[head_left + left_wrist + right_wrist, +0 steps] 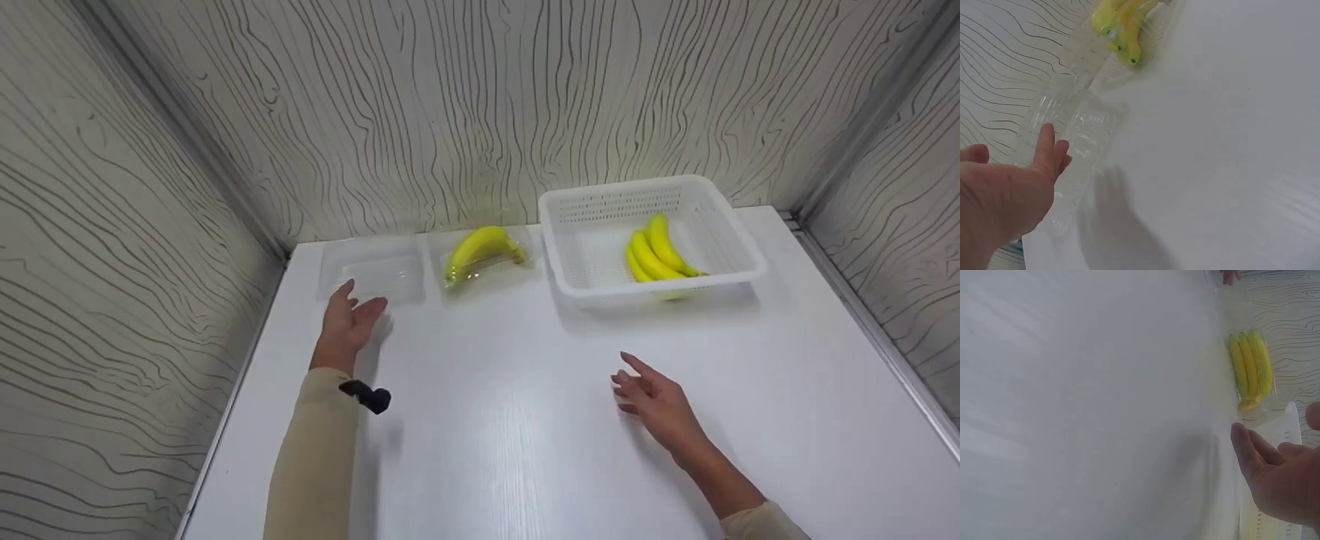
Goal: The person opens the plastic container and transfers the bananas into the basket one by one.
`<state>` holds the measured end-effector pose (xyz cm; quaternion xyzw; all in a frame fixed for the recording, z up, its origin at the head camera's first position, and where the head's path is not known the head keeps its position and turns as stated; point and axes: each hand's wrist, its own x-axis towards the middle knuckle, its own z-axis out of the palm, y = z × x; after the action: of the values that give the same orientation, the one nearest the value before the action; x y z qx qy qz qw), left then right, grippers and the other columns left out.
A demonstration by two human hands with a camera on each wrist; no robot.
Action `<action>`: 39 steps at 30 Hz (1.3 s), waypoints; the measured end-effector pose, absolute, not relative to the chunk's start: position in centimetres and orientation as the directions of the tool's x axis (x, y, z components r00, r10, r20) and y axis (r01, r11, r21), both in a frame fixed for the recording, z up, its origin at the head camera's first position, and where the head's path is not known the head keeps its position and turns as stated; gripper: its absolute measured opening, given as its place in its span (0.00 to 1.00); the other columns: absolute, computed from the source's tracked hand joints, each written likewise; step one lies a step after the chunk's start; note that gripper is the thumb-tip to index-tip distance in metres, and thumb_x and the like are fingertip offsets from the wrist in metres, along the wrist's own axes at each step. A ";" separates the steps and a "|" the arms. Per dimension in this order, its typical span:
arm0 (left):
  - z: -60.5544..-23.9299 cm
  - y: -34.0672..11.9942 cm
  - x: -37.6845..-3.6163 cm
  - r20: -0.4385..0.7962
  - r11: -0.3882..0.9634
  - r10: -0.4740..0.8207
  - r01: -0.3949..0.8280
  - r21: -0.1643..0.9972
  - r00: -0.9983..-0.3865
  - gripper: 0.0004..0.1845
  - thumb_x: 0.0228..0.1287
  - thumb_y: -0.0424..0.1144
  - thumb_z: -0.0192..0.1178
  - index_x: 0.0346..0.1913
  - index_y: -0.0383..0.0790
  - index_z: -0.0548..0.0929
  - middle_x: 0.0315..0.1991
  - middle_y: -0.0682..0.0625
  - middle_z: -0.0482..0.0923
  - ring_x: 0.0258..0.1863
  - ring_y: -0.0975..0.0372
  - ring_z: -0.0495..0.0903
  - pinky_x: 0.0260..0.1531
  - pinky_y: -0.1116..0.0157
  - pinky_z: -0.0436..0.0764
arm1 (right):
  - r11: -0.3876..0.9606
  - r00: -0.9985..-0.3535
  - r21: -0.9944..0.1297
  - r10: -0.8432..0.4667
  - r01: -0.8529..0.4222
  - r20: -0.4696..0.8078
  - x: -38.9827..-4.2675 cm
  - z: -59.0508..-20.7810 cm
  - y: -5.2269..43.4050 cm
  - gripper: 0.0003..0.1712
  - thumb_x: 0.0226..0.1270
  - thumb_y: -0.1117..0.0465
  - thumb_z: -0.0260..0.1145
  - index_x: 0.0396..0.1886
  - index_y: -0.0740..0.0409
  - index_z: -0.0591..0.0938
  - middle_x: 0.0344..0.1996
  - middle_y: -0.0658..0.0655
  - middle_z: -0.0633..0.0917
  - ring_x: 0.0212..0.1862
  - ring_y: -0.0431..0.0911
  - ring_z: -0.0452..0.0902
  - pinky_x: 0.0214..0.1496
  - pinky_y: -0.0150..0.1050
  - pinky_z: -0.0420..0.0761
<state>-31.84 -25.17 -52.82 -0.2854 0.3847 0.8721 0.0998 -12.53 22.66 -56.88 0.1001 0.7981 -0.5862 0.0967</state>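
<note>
My left hand (351,324) is held at the front edge of a clear plastic box (382,266), with nothing in its fingers. In the left wrist view the box (1086,135) shows behind the fingertips. Beside it, a second clear plastic box (525,274) holds a bunch of bananas (480,251); the right wrist view shows several side by side (1251,365). My right hand (660,409) hovers over the table in front of the white basket (600,292), fingers loosely bent and holding nothing. Another bunch of bananas (652,251) lies inside the basket.
A white table (480,420) lies under everything, with wood-grain patterned panels (420,112) at the back and both sides. The boxes and basket stand in a row along the back edge. A black strap piece (366,395) sticks out from my left sleeve.
</note>
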 end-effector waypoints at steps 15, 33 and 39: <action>-52.5 -23.4 -31.2 -0.537 -0.426 -0.113 -0.447 0.787 -0.836 0.38 0.87 0.50 0.45 0.86 0.34 0.49 0.81 0.33 0.64 0.80 0.48 0.71 0.75 0.59 0.76 | 0.323 -0.960 -0.905 0.053 0.276 -0.274 -12.9 -56.9 23.2 0.36 0.86 0.45 0.57 0.85 0.51 0.65 0.70 0.67 0.82 0.70 0.57 0.82 0.61 0.39 0.88; -53.9 -16.0 -31.6 -0.508 0.042 -0.208 -0.527 0.849 -0.836 0.36 0.81 0.55 0.55 0.78 0.31 0.67 0.66 0.38 0.76 0.60 0.53 0.79 0.69 0.57 0.80 | 0.346 -0.958 -0.896 0.041 0.280 -0.284 -13.4 -57.2 22.4 0.34 0.87 0.46 0.56 0.85 0.52 0.65 0.69 0.65 0.83 0.70 0.56 0.83 0.61 0.41 0.88; -54.5 -13.7 -32.3 -0.519 0.096 -0.228 -0.550 0.830 -0.824 0.48 0.76 0.64 0.56 0.83 0.32 0.59 0.76 0.40 0.68 0.69 0.51 0.74 0.73 0.56 0.76 | 0.351 -0.955 -0.891 0.044 0.289 -0.293 -13.4 -57.5 22.1 0.35 0.86 0.45 0.57 0.85 0.51 0.65 0.70 0.65 0.83 0.68 0.55 0.84 0.62 0.41 0.88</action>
<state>-32.34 -13.68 -54.52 -0.2669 0.7286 0.6171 0.1303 -13.44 22.11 -57.47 0.1022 0.8145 -0.5604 0.1096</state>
